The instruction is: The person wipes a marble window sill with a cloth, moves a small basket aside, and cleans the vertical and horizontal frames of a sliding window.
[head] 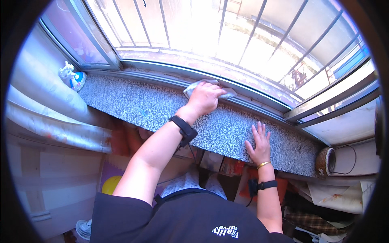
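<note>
My left hand (204, 96) presses a crumpled whitish cloth (230, 93) onto the metal sliding-window track (255, 107), its fingers bent over the cloth. The cloth sticks out on both sides of the hand. Palm down and with fingers spread, my right hand (260, 145) rests on the speckled grey terrazzo windowsill (225, 127), near its front edge, and holds nothing. A black strap with a small device is on each wrist, and a gold-coloured bangle is on the right one.
A white and blue figurine (73, 77) stands at the sill's left end beside a pale curtain (39, 79). A round brown container with a wire handle (325, 161) is at the right end. Metal bars (253, 30) cross the window outside. Below the sill are a yellow ball-like object (111, 184) and folded fabrics (316, 223).
</note>
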